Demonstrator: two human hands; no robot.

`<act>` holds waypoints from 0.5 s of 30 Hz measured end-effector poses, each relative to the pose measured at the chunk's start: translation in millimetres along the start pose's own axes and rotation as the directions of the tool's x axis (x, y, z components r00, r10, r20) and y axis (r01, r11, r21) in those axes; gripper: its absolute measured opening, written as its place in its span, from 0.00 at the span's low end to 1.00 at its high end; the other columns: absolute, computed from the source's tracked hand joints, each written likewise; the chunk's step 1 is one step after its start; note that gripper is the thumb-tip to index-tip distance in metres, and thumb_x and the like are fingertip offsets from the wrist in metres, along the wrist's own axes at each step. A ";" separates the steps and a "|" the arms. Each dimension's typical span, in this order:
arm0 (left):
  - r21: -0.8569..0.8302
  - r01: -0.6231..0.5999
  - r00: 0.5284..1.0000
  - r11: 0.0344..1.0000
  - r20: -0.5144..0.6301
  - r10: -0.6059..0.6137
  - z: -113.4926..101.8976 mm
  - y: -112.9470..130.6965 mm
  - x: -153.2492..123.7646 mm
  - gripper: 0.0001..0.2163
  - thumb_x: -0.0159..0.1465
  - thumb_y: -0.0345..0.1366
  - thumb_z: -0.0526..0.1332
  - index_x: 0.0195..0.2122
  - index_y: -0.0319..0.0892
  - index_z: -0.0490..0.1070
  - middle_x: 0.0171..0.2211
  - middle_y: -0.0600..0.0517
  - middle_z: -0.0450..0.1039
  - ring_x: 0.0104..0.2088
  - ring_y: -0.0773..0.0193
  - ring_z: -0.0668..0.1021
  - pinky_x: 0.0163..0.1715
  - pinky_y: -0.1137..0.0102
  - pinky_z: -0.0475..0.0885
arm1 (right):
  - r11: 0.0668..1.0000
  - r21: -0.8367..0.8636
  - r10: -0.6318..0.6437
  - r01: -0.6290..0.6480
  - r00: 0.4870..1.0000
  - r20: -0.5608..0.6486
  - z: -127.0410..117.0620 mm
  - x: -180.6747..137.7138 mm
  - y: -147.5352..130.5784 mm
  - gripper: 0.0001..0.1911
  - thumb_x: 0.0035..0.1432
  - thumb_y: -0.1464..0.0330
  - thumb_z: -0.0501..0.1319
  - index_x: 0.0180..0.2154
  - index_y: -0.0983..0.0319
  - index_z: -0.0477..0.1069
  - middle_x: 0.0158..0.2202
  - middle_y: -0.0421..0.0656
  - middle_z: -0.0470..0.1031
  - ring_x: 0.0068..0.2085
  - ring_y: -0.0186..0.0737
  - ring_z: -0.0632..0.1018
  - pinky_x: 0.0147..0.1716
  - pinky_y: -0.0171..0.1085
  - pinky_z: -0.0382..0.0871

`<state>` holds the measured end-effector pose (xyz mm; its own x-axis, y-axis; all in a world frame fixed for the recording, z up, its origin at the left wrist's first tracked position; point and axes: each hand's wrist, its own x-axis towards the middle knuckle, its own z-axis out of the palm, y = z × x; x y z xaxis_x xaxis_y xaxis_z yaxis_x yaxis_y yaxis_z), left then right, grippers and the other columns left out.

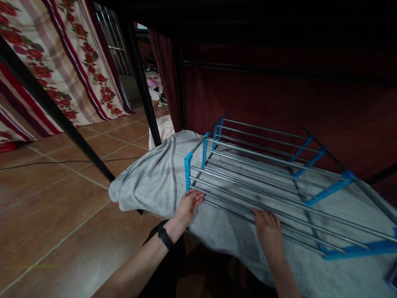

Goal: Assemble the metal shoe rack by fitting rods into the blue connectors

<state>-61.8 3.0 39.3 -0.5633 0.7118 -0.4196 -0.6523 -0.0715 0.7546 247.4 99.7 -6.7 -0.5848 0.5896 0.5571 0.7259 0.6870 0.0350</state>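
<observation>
A rack of grey metal tubes with blue plastic end brackets, which looks like a shoe rack, lies across a grey blanket on a bed. My left hand, with a black band on its wrist, is closed at the near left corner, its fingers at the tube end just below the blue bracket. Farther right, my right hand curls its fingers over the lower front tubes. The undersides of both hands' grips are hidden.
Black bed posts rise on the left, with a dark frame overhead. A dark red curtain hangs behind the rack. A floral curtain covers the far left, and a thin cable crosses the tiled floor. A dark object lies at the right edge.
</observation>
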 end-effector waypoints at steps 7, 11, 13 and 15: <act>-0.057 -0.073 0.995 0.996 0.070 0.077 -4.4 7.6 3.3 0.06 0.58 0.22 0.65 0.33 0.38 0.73 0.30 0.49 0.78 0.34 0.64 0.82 0.35 0.73 0.77 | 1.000 0.019 -0.006 0.007 0.999 -0.037 -1.0 1.4 -0.2 0.15 0.68 0.67 0.54 0.53 0.62 0.71 0.43 0.48 0.79 0.44 0.47 0.75 0.51 0.47 0.62; -0.071 -0.080 0.991 0.994 0.102 0.087 -6.7 12.2 2.5 0.05 0.57 0.25 0.67 0.34 0.38 0.74 0.32 0.48 0.78 0.36 0.63 0.82 0.37 0.71 0.77 | 0.998 0.055 -0.004 0.008 0.997 -0.074 -2.7 3.4 -1.9 0.15 0.68 0.67 0.54 0.53 0.62 0.71 0.45 0.48 0.79 0.46 0.47 0.75 0.51 0.47 0.62; -0.080 -0.075 0.992 0.994 0.097 0.083 -8.5 12.5 3.5 0.06 0.56 0.27 0.68 0.34 0.38 0.74 0.32 0.48 0.78 0.37 0.62 0.82 0.38 0.71 0.76 | 0.998 0.057 -0.005 0.010 0.997 -0.080 -3.3 4.3 -2.3 0.15 0.68 0.67 0.55 0.53 0.62 0.71 0.44 0.48 0.79 0.46 0.47 0.75 0.51 0.46 0.63; -0.030 -0.096 0.991 0.995 0.095 0.099 -13.4 10.7 6.2 0.08 0.55 0.30 0.69 0.35 0.38 0.74 0.33 0.48 0.78 0.36 0.62 0.81 0.37 0.70 0.75 | 0.998 0.058 -0.012 0.017 0.997 -0.079 -3.1 4.6 -1.7 0.15 0.68 0.66 0.55 0.53 0.62 0.71 0.44 0.48 0.79 0.45 0.47 0.75 0.50 0.46 0.63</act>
<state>-79.1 -2.7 38.0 -0.5743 0.7643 -0.2932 -0.6098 -0.1605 0.7761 244.5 99.9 -1.7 -0.5629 0.5459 0.6205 0.6938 0.7201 -0.0042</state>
